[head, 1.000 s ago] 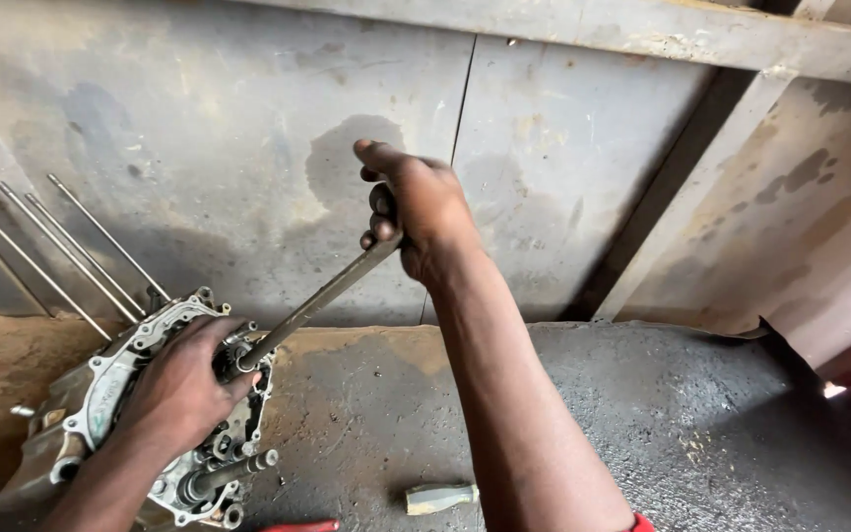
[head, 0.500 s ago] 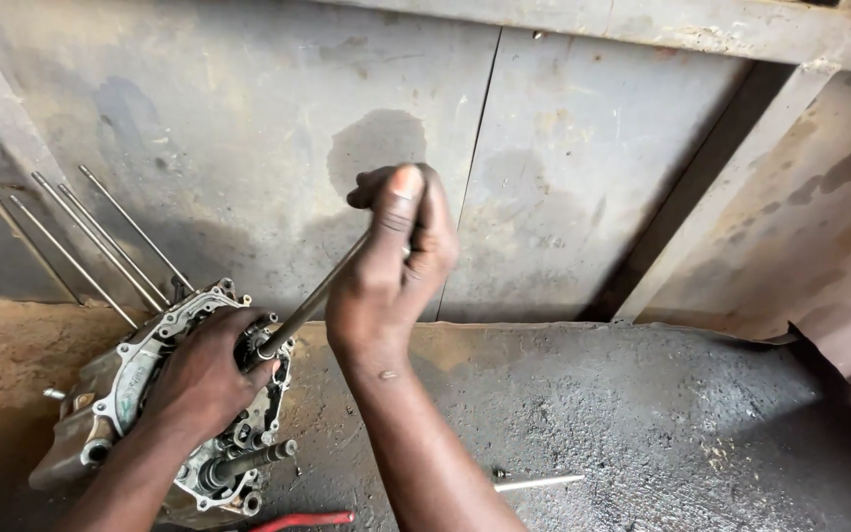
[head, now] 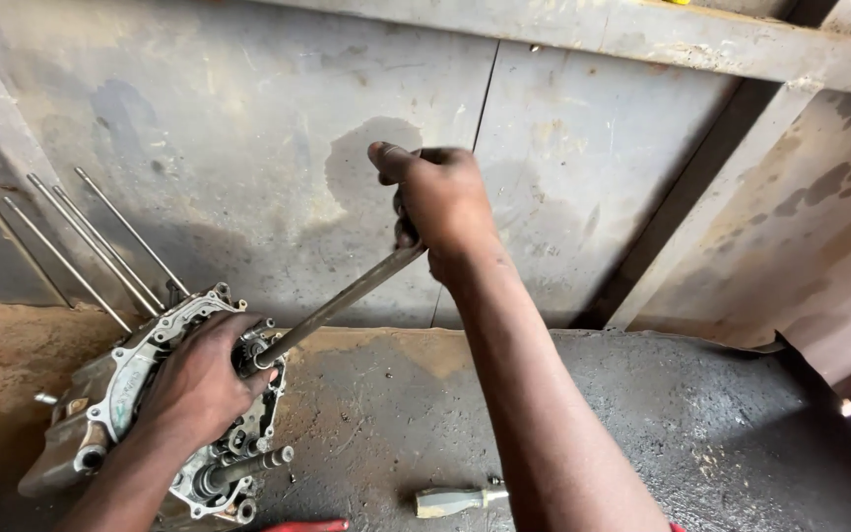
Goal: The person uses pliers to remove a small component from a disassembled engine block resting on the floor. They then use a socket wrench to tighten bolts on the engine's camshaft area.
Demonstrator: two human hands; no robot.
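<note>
1. The engine case [head: 115, 394] is a cast metal housing, dull grey and oily, with a ribbed, bolted rim and gears and short shafts standing out of its open face. It sits at the near left on a rough, oil-stained concrete floor [head: 701, 414].
2. Four thin metal rods [head: 100, 241] rise from the case, slanting up to the far left against a scuffed, stained metal wall [head: 248, 128].
3. The long wrench [head: 337, 303] is a slim steel bar. Its long axis runs diagonally: the low end meets the case at the left, the high end points up to the right.
4. The left hand [head: 199, 379] lies flat and curled over the case, pressing it, just beside the wrench's low end.
5. The right hand [head: 440, 207] is closed in a fist around the wrench's upper end, up and to the right of the case.
6. A small chisel-like tool [head: 455, 500] with a pale handle lies on the floor at the near centre, apart from both hands.
</note>
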